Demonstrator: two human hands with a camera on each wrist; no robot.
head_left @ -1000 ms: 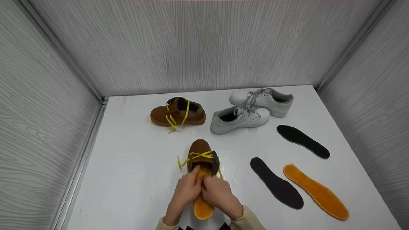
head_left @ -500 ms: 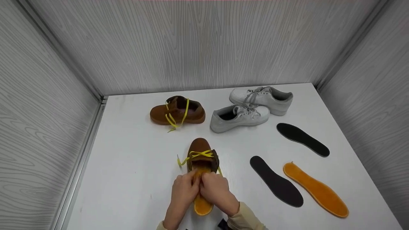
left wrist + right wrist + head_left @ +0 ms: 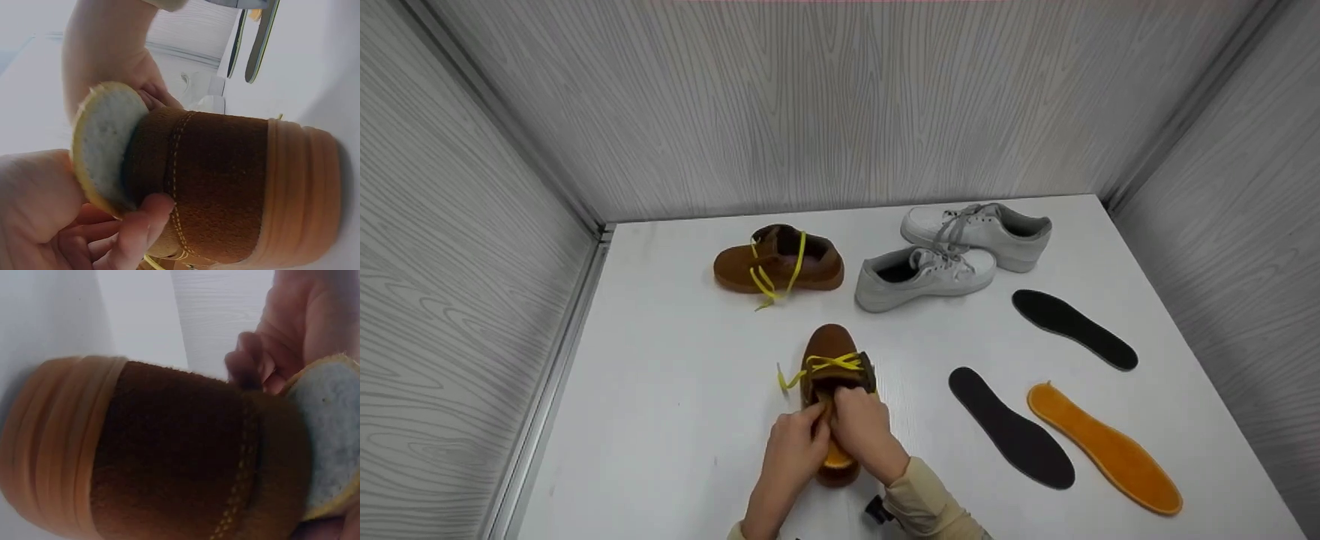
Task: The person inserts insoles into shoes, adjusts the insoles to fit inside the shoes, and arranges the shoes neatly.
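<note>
A brown shoe point(image 3: 829, 341) with yellow laces stands toe-forward at the front of the table, an orange fuzzy insole point(image 3: 838, 455) partly inside it. In the left wrist view the insole's pale underside point(image 3: 107, 135) tilts up above the shoe's heel. My left hand point(image 3: 791, 450) grips the left side of the opening, its fingertips on the collar. My right hand point(image 3: 864, 427) reaches into the opening with curled fingers and holds the insole; its fingertips are hidden. The right wrist view shows the brown heel point(image 3: 169, 450) close up, blurred.
Another brown shoe point(image 3: 778, 262) lies behind, left of two white sneakers point(image 3: 926, 277). To the right lie a second orange insole point(image 3: 1102, 446), a dark insole point(image 3: 1012, 429) and a black insole point(image 3: 1072, 328). Grey panels point(image 3: 840, 105) wall the table.
The orange insole has slid forward into the shoe, and the shoe's heel now shows behind it. My right hand has moved forward into the opening; the left has stayed near the collar.
</note>
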